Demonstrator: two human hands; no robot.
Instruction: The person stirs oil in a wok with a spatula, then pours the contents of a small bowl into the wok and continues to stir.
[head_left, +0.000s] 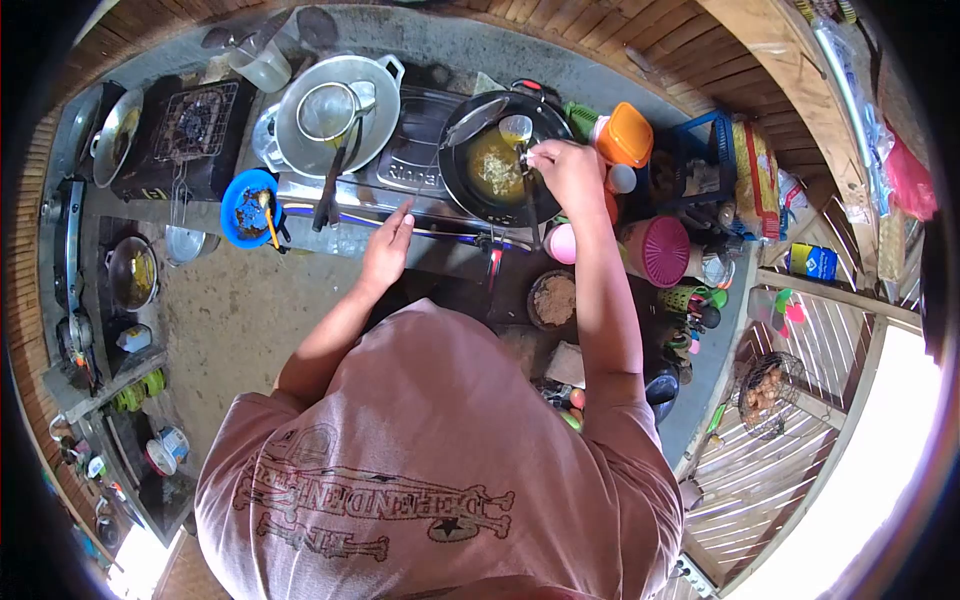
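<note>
A dark wok [462, 190] stands on the stove with yellowish oil and a pale chopped food [497, 172] in it. My right hand [565, 172] reaches over the wok's right side, fingertips pinched beside a ladle [515, 128]; a small whitish bit shows there, too small to name. The ladle's dark handle runs toward me over the rim. My left hand [388, 250] is in front of the stove, its fingers closed around the end of a thin handle. That handle leads up to a metal spatula [475, 120] lying across the wok's left part.
Left of the wok, a large aluminium pot [300, 150] carries a strainer [327, 111]. A blue bowl [240, 225] sits at the counter edge. Containers, including an orange-lidded one [627, 135] and a pink-lidded one [665, 250], crowd the right. A bowl of brown powder [553, 299] is near my right arm.
</note>
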